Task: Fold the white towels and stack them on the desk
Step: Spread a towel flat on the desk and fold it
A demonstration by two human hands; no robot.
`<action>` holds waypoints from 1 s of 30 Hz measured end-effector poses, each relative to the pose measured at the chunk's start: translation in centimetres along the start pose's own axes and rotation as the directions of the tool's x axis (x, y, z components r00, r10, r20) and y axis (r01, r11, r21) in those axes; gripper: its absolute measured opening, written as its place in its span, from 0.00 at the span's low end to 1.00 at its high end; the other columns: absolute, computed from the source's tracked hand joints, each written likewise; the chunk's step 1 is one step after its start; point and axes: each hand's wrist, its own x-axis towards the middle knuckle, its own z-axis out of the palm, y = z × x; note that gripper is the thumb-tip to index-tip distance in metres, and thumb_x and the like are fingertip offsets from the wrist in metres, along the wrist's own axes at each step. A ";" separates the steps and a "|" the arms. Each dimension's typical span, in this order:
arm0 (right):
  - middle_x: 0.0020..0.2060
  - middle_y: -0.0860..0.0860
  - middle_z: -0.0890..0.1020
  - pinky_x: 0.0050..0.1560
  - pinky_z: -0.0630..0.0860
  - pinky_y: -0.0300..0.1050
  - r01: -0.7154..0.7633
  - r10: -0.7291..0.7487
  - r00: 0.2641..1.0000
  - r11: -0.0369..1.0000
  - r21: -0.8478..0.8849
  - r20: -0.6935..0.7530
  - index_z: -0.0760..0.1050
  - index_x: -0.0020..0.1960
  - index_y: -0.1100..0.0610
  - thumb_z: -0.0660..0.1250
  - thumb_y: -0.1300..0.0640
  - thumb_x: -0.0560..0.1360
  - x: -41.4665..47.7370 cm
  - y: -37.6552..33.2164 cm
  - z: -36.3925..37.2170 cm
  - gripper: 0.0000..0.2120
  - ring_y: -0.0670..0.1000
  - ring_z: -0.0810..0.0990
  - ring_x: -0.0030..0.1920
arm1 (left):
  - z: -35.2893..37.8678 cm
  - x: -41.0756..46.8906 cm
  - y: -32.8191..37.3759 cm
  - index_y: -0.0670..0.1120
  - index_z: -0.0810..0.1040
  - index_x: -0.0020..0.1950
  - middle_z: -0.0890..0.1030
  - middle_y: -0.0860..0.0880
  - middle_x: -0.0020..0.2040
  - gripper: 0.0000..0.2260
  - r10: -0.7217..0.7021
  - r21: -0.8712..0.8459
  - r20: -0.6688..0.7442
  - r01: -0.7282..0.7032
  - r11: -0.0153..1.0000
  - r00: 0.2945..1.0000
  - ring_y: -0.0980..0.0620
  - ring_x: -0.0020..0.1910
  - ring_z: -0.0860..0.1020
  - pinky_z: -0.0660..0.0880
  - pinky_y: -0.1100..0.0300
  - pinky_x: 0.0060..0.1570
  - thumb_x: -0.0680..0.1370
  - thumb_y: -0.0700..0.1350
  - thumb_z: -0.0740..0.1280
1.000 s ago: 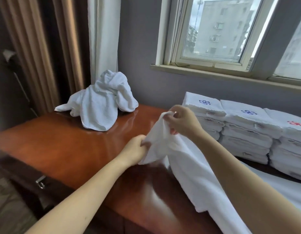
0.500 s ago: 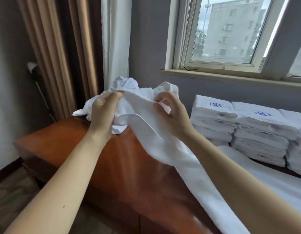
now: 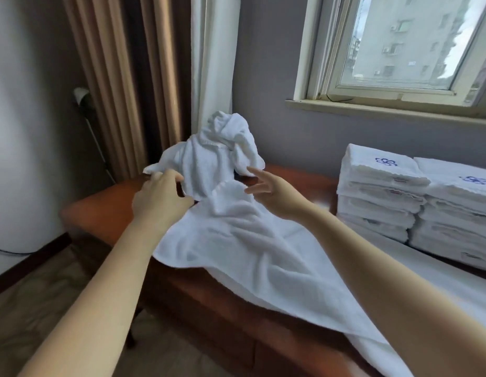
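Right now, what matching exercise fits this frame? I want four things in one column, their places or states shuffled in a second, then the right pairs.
Things:
1. crumpled towel
2. loose towel
3. folded towels
4. right hand

Places or states:
A. stacked in piles below the window
B. fingers spread, holding nothing
C. heaped at the far corner of the desk
D. spread unfolded across the desk

Pairs: 1-C, 2-D, 3-A, 4-B
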 end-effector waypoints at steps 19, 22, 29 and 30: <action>0.64 0.45 0.79 0.61 0.74 0.49 -0.580 0.512 0.812 0.757 -0.301 -0.279 0.74 0.67 0.47 0.57 0.53 0.81 -21.5 9.2 -7.1 0.17 0.49 0.76 0.63 | 14.2 -9.6 18.7 0.60 0.76 0.65 0.75 0.59 0.66 0.16 0.654 -0.400 0.495 -0.518 0.756 0.573 0.59 0.63 0.74 0.72 0.55 0.63 0.77 0.57 0.66; 0.60 0.47 0.80 0.52 0.73 0.48 -0.673 0.569 0.738 0.665 -0.324 -0.362 0.75 0.63 0.46 0.53 0.46 0.82 -25.7 9.0 -8.3 0.16 0.52 0.77 0.60 | 15.0 -11.9 21.3 0.59 0.76 0.65 0.73 0.61 0.64 0.16 0.745 -0.423 0.521 -0.632 0.649 0.416 0.59 0.64 0.72 0.71 0.55 0.63 0.78 0.59 0.64; 0.61 0.50 0.77 0.64 0.66 0.48 -0.671 0.559 0.738 0.669 -0.320 -0.377 0.75 0.62 0.55 0.53 0.53 0.83 -33.5 10.2 -9.2 0.15 0.53 0.72 0.64 | 16.2 -15.2 25.8 0.65 0.67 0.73 0.62 0.57 0.76 0.22 0.768 -0.272 0.575 -0.819 0.504 0.281 0.50 0.74 0.61 0.63 0.52 0.69 0.79 0.61 0.61; 0.64 0.50 0.75 0.66 0.63 0.46 -0.665 0.537 0.740 0.674 -0.321 -0.405 0.74 0.65 0.55 0.54 0.54 0.83 -34.3 10.4 -9.2 0.15 0.51 0.69 0.66 | 16.5 -15.6 26.4 0.66 0.66 0.73 0.61 0.57 0.77 0.22 0.765 -0.269 0.587 -0.826 0.495 0.267 0.50 0.74 0.60 0.61 0.51 0.70 0.79 0.62 0.61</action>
